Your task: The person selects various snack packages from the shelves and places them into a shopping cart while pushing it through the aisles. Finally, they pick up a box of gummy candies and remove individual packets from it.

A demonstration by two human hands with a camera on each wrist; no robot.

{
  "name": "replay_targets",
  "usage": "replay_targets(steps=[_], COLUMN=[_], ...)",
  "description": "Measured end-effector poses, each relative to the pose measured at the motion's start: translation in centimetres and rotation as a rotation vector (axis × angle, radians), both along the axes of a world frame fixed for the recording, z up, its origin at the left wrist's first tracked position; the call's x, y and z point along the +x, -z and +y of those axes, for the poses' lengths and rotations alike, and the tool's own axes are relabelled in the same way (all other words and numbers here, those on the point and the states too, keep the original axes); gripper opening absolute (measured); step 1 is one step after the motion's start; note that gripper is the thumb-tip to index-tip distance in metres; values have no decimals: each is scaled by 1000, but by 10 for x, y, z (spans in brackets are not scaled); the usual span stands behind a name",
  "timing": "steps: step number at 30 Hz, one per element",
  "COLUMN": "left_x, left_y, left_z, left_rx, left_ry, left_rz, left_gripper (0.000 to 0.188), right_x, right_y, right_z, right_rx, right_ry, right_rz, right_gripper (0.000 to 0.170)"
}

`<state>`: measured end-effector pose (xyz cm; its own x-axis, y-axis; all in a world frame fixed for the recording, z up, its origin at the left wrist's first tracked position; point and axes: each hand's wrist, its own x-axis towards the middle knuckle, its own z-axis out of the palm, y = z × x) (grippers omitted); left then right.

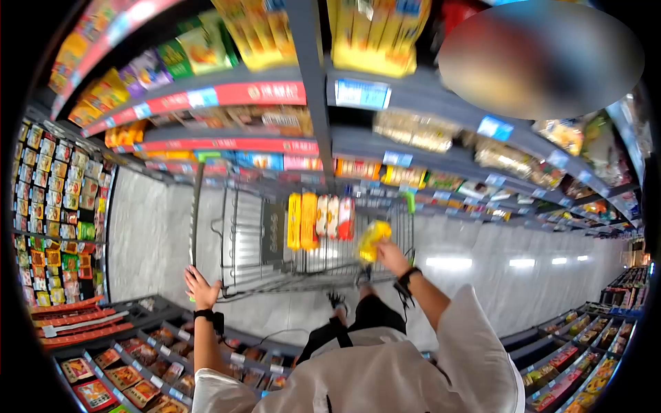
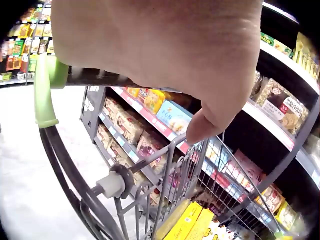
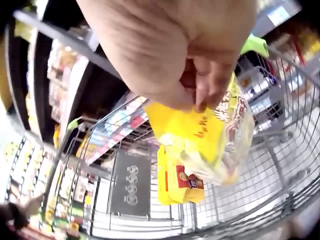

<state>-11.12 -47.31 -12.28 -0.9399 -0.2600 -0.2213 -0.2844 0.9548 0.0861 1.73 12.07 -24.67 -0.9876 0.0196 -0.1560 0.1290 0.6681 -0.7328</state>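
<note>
My right hand [image 1: 392, 257] pinches the top of a yellow packaged-food bag [image 1: 374, 241] over the shopping cart [image 1: 237, 241]. In the right wrist view, the bag [image 3: 192, 132] hangs from the fingers and its lower part is clear plastic. My left hand [image 1: 203, 289] rests at the near end of the cart's push handle [image 1: 196, 213], fingers spread and thumb apart. In the left wrist view, that hand [image 2: 165, 45] lies over the dark handle with its thumb pointing down. Yellow packages [image 1: 303, 220] and red-and-white packages [image 1: 335, 217] stand in a row inside the cart.
Shelves with bagged foods [image 1: 413, 131] run along the cart's far side. Low bins of packages [image 1: 138, 372] line the near side, and a rack of small packets [image 1: 58, 199] stands at the left. A grey panel [image 3: 131, 184] sits in the cart. Grey floor [image 1: 468, 275] extends to the right.
</note>
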Motion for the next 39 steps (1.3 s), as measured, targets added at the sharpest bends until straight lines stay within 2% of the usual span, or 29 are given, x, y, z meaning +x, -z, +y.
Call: replay_targets(steps=[1, 5, 6, 7, 8, 9, 11, 12, 13, 15, 17, 19, 20, 23, 25, 27, 29, 31, 33, 34, 36, 37, 39], left_x=[-6, -26, -30, -31, -31, -34, -22, -6, 4, 25, 27, 29, 33, 11, -11, -31, -58, -80, -105, -116, -135, -139, -149], left_y=[-4, -9, -18, -33, -40, -69, -144, -183, -210, -259, -295, -322, -335, -355, -376, -407, -434, -459, -479, -488, -509, -517, -520], left_z=[1, -4, 9, 31, 56, 87, 179, 220, 252, 304, 342, 366, 372, 386, 388, 389, 400, 414, 428, 434, 445, 450, 459], left_rx=[23, 37, -22, -91, -100, 153, 702, 816, 861, 989, 1035, 1143, 1212, 1294, 1134, 1158, 1324, 1374, 1156, 1140, 837, 824, 883], left_ry=[6, -14, 3, 147, 313, 581, 949, 1071, 1187, 1260, 1337, 1265, 1166, 1167, 1108, 1023, 1013, 1114, 1202, 1196, 1106, 1034, 977], left_rz=[-20, -102, -121, -72, 73, 174, 266, 299, 310, 348, 461, 353, 397, 583, 872, 1049, 1179, 1228, 1421, 1434, 1625, 1680, 1527], left_gripper=[117, 117, 114, 107, 100, 95, 82, 82, 91, 101, 111, 111, 109, 103, 99, 98, 94, 91, 92, 92, 89, 86, 85], right_x=[13, 44, 44, 46, 47, 47, 41, 35, 27, 21, 9, -6, -13, -25, -25, -33, -57, -91, -117, -130, -160, -167, -192], right_y=[-42, -153, -191, -225, -259, -300, -370, -387, -404, -460, -504, -533, -546, -586, -602, -600, -590, -585, -592, -598, -606, -611, -605], right_z=[-2, -3, -1, -4, -4, -7, -15, -13, -11, -27, -38, -43, -46, -42, -29, -9, 15, 31, 25, 25, 38, 41, 48], right_rx=[56, 298, 365, 425, 514, 578, 651, 646, 641, 634, 681, 709, 703, 810, 854, 531, 203, 110, -29, -73, -71, -84, -143], right_ry=[-25, 27, 28, 38, 69, 108, 114, 81, 44, 25, -53, -39, -45, -92, 51, 220, 208, 132, 97, 58, -2, 25, 25], right_rz=[119, 207, 343, 479, 460, 488, 704, 720, 737, 597, 693, 771, 833, 1116, 1224, 1275, 1040, 995, 957, 960, 1031, 985, 1139], right_gripper=[27, 16, 11, 7, 2, 5, 8, 9, 10, 11, 11, 9, 8, 16, 38, 45, 49, 53, 60, 62, 64, 67, 70])
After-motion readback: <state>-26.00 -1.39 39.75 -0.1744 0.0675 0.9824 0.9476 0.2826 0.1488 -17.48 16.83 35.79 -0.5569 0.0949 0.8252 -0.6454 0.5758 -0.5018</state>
